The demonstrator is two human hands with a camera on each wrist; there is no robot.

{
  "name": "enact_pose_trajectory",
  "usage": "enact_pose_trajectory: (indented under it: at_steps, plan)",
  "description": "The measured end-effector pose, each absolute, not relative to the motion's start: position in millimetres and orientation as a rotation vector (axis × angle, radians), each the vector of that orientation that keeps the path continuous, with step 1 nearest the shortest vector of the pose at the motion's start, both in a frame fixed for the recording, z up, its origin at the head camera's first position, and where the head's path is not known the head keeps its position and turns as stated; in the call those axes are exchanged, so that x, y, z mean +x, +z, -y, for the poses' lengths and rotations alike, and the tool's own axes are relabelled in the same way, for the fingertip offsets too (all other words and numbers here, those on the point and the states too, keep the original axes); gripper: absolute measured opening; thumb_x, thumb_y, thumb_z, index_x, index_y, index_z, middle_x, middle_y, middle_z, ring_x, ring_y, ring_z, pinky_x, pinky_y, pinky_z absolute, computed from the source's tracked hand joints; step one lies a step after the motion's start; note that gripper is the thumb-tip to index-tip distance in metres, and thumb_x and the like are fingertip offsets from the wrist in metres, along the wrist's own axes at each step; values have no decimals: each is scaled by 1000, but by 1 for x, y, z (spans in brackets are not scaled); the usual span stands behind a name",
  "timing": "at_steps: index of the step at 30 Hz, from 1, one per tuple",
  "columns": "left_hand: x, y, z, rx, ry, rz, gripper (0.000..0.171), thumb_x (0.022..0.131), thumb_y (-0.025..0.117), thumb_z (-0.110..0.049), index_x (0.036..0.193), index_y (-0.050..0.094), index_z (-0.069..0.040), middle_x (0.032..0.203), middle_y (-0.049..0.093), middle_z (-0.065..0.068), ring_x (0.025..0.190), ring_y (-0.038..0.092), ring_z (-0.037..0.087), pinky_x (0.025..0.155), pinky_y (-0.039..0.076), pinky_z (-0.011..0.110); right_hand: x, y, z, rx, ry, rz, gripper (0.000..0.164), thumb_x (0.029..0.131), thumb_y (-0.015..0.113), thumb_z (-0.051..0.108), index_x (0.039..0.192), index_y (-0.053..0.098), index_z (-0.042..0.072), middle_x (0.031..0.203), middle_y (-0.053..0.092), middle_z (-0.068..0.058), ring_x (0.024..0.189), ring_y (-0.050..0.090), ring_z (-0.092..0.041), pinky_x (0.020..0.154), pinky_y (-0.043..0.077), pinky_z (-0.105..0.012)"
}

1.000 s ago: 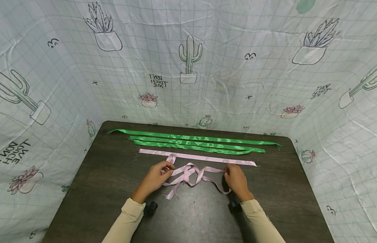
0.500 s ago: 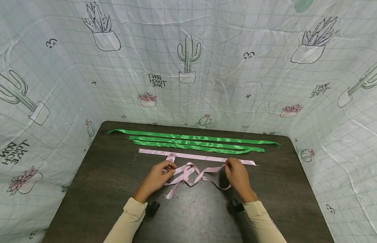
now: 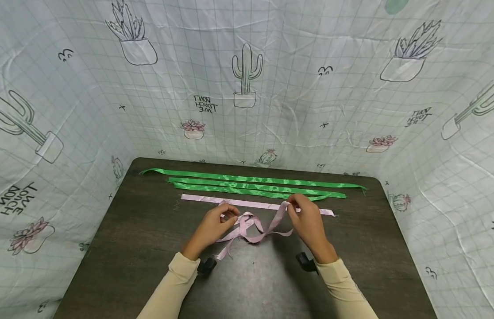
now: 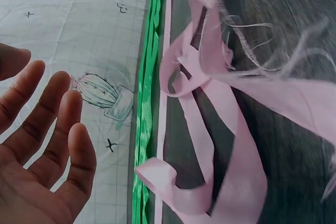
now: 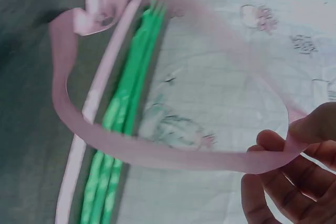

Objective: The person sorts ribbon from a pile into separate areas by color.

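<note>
A pink satin ribbon [image 3: 255, 239], looped and crossed over itself with frayed ends, lies at the middle of the dark table. My right hand [image 3: 308, 221] pinches part of it between thumb and fingers and holds it raised; in the right wrist view the ribbon [image 5: 157, 158] curves in a wide loop from the fingertips. My left hand [image 3: 213, 226] is over the left side of the loops. Its fingers [image 4: 69, 119] are loosely bent with nothing between them in the left wrist view, where the ribbon [image 4: 241, 171] hangs apart from them.
Behind the loops a straight pink ribbon [image 3: 255, 204] lies flat across the table [image 3: 131, 248]. Farther back are several green ribbons [image 3: 247, 186], roughly parallel. A cloth [image 3: 295, 110] printed with cacti hangs around the back and sides.
My right hand has moved away from me and slightly left, drawing the pink ribbon up with it. My left hand has shifted a little to the right.
</note>
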State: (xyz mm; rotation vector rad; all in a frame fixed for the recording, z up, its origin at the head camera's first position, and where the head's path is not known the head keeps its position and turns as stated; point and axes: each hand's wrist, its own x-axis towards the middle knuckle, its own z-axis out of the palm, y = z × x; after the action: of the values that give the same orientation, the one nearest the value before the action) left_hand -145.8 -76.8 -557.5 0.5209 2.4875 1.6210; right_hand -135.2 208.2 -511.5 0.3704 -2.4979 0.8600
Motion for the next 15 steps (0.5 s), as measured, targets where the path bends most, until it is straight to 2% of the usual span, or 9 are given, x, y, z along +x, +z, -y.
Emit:
enact_pose_trajectory:
  at_steps: [9, 15]
  plan:
    - [-147, -549, 60, 607, 1695, -2398, 19, 101, 71, -14, 118, 71, -7, 116, 73, 17, 108, 68, 25, 86, 54, 31, -136, -487, -194, 450, 883, 2433, 11, 89, 71, -9, 93, 68, 1, 85, 67, -10, 77, 63, -22, 71, 56, -44]
    - [-148, -541, 47, 590, 1755, -2290, 22, 101, 71, -15, 122, 70, -10, 122, 72, 14, 115, 68, 25, 92, 53, 35, -134, -476, -185, 471, 909, 2414, 13, 89, 71, -9, 95, 68, 1, 89, 70, -13, 81, 67, -25, 74, 58, -46]
